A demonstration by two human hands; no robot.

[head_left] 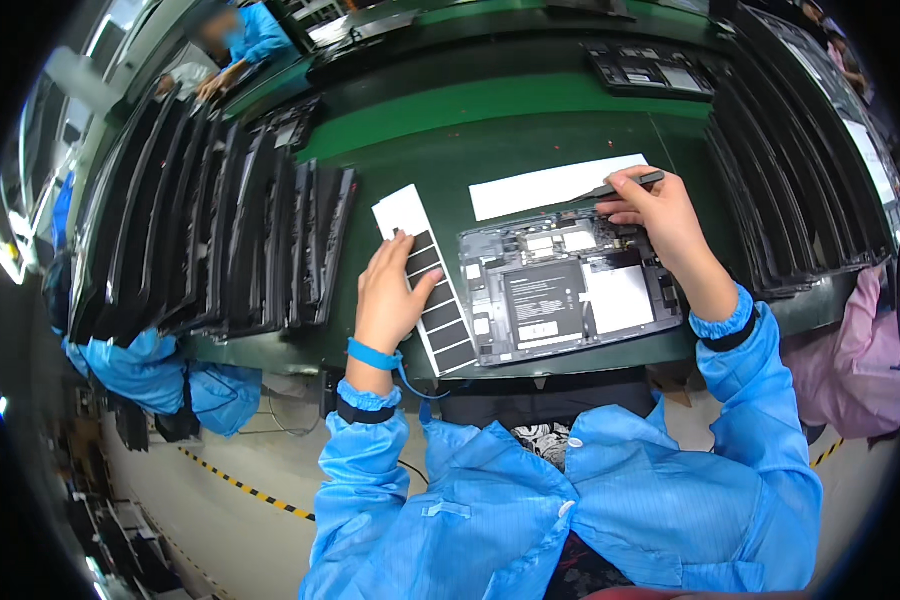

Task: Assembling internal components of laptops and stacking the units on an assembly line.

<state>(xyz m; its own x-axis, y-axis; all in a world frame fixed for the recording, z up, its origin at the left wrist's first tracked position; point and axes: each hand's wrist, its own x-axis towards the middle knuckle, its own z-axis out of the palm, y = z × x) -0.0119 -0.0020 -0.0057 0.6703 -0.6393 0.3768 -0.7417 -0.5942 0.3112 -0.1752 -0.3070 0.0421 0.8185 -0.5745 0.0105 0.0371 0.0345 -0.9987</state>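
Observation:
My left hand lies with its fingers spread on a white sheet of black rectangular stickers, left of an opened laptop base. In my right hand is a pair of dark tweezers, gripped between thumb and fingers. Their tip points left, above the base's far edge and by a blank white paper strip. The base lies flat with its insides bared; a black battery sits in its middle. My right fingers hide part of its far right corner.
Upright stacks of dark laptop parts line the left, with another row on the right. Across the green table lies a further open laptop base. A person in blue works at the far left. Pink cloth hangs at right.

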